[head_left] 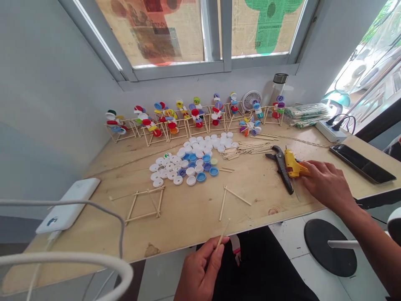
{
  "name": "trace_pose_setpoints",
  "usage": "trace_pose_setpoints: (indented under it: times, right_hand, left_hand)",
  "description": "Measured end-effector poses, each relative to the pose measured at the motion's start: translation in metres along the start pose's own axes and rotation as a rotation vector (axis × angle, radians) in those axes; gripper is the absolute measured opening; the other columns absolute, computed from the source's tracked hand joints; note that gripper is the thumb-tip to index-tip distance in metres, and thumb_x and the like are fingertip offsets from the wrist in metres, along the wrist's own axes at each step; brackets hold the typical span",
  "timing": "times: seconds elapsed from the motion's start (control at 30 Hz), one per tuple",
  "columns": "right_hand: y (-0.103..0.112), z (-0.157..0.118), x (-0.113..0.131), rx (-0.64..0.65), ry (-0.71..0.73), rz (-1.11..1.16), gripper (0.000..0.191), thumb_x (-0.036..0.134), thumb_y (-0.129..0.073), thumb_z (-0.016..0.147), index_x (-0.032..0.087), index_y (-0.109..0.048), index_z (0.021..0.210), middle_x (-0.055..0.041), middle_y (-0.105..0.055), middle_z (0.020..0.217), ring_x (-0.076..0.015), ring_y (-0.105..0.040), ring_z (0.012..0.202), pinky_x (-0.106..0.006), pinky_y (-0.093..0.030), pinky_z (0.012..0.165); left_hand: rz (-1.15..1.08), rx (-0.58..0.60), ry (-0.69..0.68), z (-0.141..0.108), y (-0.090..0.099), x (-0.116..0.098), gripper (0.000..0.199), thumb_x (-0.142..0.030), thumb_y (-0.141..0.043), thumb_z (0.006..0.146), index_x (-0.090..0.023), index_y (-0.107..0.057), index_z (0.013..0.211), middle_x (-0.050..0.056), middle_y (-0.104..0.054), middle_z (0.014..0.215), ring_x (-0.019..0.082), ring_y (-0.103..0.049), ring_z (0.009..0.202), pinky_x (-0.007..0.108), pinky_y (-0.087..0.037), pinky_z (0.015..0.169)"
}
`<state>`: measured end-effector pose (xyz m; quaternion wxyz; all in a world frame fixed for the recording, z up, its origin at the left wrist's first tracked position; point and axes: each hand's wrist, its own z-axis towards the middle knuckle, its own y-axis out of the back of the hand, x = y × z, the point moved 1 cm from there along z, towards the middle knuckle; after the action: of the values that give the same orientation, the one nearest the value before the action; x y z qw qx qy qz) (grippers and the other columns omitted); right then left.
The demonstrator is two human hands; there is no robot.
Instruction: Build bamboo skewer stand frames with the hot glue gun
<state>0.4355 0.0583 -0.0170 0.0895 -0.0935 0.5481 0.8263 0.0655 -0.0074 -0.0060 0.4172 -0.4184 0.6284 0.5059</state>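
1. A left hand [203, 267] pinches a wooden stick [223, 235] between thumb and fingers at the table's [188, 213] near edge.
2. Toward the right end, a right hand [327, 186] grasps a yellow glue gun [292, 164] beside black cutters [282, 169].
3. Bottle caps [191, 180] cover the middle.

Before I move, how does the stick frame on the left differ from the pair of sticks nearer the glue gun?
The stick frame has a closed four-sided outline; the pair of sticks makes an open V, spreading toward the desk's front edge.
The stick frame has an extra stick slanting inside it; the pair of sticks has nothing between its arms.
Both are pale, thin sticks on the desk.
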Motion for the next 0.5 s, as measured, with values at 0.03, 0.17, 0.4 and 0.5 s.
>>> trace_pose_setpoints:
  times: [0.03,0.17,0.4,0.5]
  right_hand:
    - [-0.003,0.005,-0.002,0.028,0.016,-0.024,0.038,0.035,-0.043,0.085,0.018,-0.057,0.115,-0.0133,-0.061,0.116,-0.034,-0.054,0.099,-0.043,-0.041,0.072]
    - [-0.009,0.017,-0.004,0.122,0.06,-0.07,0.033,0.027,-0.044,0.082,0.019,-0.057,0.111,-0.0114,-0.06,0.118,-0.0323,-0.052,0.103,-0.041,-0.04,0.074]
    - [-0.01,0.029,-0.011,0.085,0.144,-0.007,0.022,0.022,-0.046,0.082,0.016,-0.056,0.101,-0.0161,-0.063,0.106,-0.033,-0.056,0.094,-0.04,-0.036,0.069]
    - [-0.005,0.027,-0.016,-0.035,0.128,0.078,0.019,0.029,-0.043,0.086,0.018,-0.054,0.097,-0.0175,-0.064,0.095,-0.0323,-0.058,0.085,-0.041,-0.035,0.067]
  left_hand:
    - [-0.004,-0.011,0.001,0.001,0.001,0.001,0.044,-0.057,-0.053,0.079,-0.02,-0.073,0.086,-0.002,-0.041,0.044,0.014,-0.049,0.053,0.02,-0.04,0.049]
    - [-0.045,0.006,0.054,0.005,0.003,0.004,0.045,-0.058,-0.054,0.077,-0.018,-0.073,0.086,-0.002,-0.043,0.047,0.015,-0.05,0.057,0.021,-0.041,0.054]
    - [-0.095,0.171,0.151,0.019,0.007,0.009,0.052,-0.055,-0.046,0.085,-0.012,-0.063,0.109,-0.008,-0.022,0.052,0.008,-0.024,0.046,0.021,-0.022,0.045]
    - [-0.131,0.169,0.165,0.028,0.008,0.009,0.053,-0.054,-0.043,0.086,-0.011,-0.061,0.109,-0.009,-0.021,0.052,0.008,-0.023,0.047,0.021,-0.02,0.045]
